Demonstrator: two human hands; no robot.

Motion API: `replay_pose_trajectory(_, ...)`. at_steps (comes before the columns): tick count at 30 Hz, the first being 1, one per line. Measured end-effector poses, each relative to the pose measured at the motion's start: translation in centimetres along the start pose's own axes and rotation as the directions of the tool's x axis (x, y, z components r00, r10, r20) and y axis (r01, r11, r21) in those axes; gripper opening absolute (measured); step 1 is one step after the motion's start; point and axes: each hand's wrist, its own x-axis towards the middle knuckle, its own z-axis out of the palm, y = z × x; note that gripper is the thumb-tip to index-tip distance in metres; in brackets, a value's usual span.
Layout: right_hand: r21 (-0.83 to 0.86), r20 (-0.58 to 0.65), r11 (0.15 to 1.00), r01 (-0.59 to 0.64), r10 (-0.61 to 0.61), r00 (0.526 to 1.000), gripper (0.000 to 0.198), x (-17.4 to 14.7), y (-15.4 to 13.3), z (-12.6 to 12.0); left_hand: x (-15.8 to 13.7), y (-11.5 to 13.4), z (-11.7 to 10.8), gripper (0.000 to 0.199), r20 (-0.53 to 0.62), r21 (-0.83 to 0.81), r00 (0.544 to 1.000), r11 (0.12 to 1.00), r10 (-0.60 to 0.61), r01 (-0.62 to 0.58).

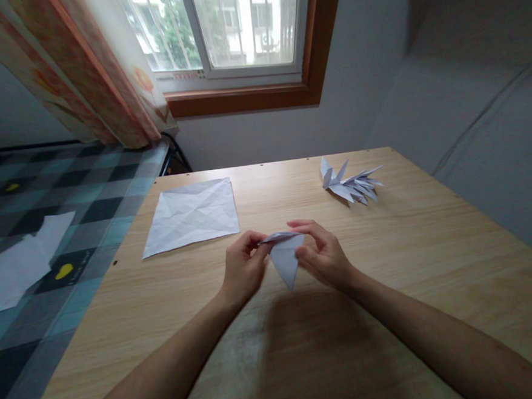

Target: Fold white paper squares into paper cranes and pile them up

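A small folded piece of white paper [286,260] is held between my two hands above the wooden table, its pointed end hanging down toward me. My left hand [247,261] pinches its left corner between thumb and fingers. On the other side, my right hand [322,251] grips the right edge, thumb in front and fingers behind. Farther off to the left lies a creased white paper sheet [194,216], spread flat. A cluster of folded white paper pieces with sharp points [351,182] rests toward the back right.
The light wooden table [434,260] ends at a wall with a window [244,24]. At the left stands a bed with a checked cover [106,198], bearing loose white sheets [24,265]. A curtain [97,65] hangs over its far end. A cable [483,114] runs along the right wall.
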Motion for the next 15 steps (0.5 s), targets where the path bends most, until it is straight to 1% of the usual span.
replay_pose_trajectory(1, 0.094, 0.046, 0.995, -0.043, 0.038, 0.998, 0.027, -0.1, 0.0, 0.1, 0.0, -0.1, 0.0, 0.01, 0.003, -0.072, 0.999, 0.996, -0.053, 0.053)
replay_pose_trajectory(3, 0.264, 0.115, 0.955, -0.136, 0.109, 0.987, 0.034, -0.1, 0.1, 0.5, 0.1, -0.3, 0.2, 0.017, 0.007, -0.203, 0.992, 0.971, -0.128, 0.127)
replay_pose_trajectory(6, 0.396, 0.189, 0.887, -0.237, 0.174, 0.966, 0.046, -0.1, 0.2, 1.0, 0.2, -0.5, 0.3, 0.028, 0.004, -0.305, 0.983, 0.936, -0.185, 0.177)
replay_pose_trajectory(8, 0.42, 0.22, 0.858, -0.294, 0.219, 0.951, 0.046, 0.1, 0.1, 1.3, 0.2, -0.5, 0.3, 0.033, -0.009, -0.328, 0.977, 0.924, -0.212, 0.197)
replay_pose_trajectory(10, 0.419, 0.219, 0.843, -0.337, 0.267, 0.938, 0.04, 0.2, -0.1, 1.4, 0.2, -0.5, 0.2, 0.034, -0.014, -0.337, 0.975, 0.919, -0.223, 0.205)
replay_pose_trajectory(13, 0.387, 0.193, 0.846, -0.368, 0.316, 0.929, 0.027, 0.3, -0.1, 1.5, 0.0, -0.5, 0.2, 0.028, 0.055, -0.286, 0.978, 0.935, -0.201, 0.208)
replay_pose_trajectory(15, 0.366, 0.169, 0.847, -0.386, 0.347, 0.922, 0.022, 0.4, 0.0, 1.4, -0.3, -0.4, 0.0, 0.024, 0.115, -0.215, 0.982, 0.961, -0.153, 0.175)
